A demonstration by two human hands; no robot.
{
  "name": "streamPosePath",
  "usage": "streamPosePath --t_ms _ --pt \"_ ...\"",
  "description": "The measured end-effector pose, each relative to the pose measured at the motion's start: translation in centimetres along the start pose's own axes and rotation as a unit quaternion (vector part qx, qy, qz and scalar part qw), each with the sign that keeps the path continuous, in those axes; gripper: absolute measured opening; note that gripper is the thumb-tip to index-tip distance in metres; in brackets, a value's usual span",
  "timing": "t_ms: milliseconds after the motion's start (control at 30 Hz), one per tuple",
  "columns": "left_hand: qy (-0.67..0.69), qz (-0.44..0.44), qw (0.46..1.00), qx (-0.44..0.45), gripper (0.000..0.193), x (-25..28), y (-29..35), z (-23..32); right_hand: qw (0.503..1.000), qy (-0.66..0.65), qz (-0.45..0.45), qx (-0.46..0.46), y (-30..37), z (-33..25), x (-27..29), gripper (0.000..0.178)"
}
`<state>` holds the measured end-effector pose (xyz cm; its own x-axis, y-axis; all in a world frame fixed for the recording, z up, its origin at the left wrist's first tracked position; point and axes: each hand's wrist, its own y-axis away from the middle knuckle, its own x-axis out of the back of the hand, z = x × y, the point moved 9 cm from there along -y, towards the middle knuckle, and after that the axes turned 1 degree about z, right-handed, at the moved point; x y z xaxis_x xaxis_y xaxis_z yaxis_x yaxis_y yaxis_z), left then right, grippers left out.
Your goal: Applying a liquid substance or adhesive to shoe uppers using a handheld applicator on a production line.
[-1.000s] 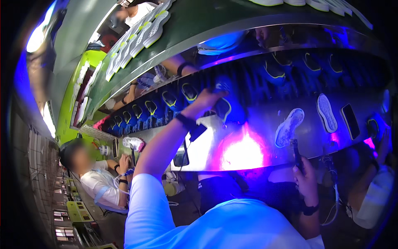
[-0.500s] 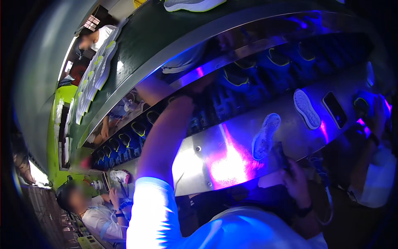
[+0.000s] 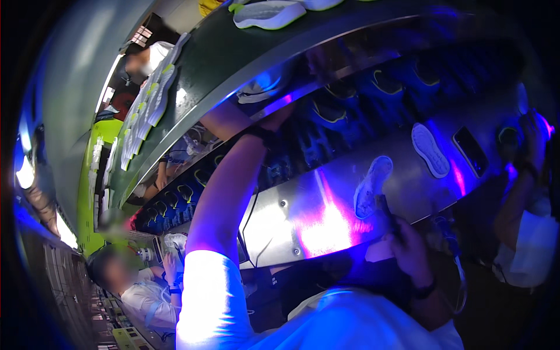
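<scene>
Shiny curved metal shelf (image 3: 303, 204) bears flat shoe soles (image 3: 430, 150).

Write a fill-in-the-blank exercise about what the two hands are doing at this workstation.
1. The left hand reaches ____ toward the shelf edge.
2. The right hand holds a dark tool beside a white ____ lying on the metal surface.
3. The metal surface glows with ____ light.

Missing words: up; shoe sole; purple
</scene>
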<state>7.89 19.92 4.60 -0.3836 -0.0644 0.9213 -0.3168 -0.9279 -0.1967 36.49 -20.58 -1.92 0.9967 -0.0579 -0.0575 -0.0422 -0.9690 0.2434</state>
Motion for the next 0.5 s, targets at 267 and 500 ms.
streamPosePath --t_ms 267,500 --pt "0.014 0.037 0.998 0.038 0.063 -3.2 -1.5 9.9 0.998 0.059 0.012 0.019 3.3 -2.1 0.3 0.041" --pt "-0.072 0.011 0.991 0.111 0.061 -3.7 0.2 4.7 0.999 0.03 0.031 -0.025 5.1 -0.4 1.0 0.044"
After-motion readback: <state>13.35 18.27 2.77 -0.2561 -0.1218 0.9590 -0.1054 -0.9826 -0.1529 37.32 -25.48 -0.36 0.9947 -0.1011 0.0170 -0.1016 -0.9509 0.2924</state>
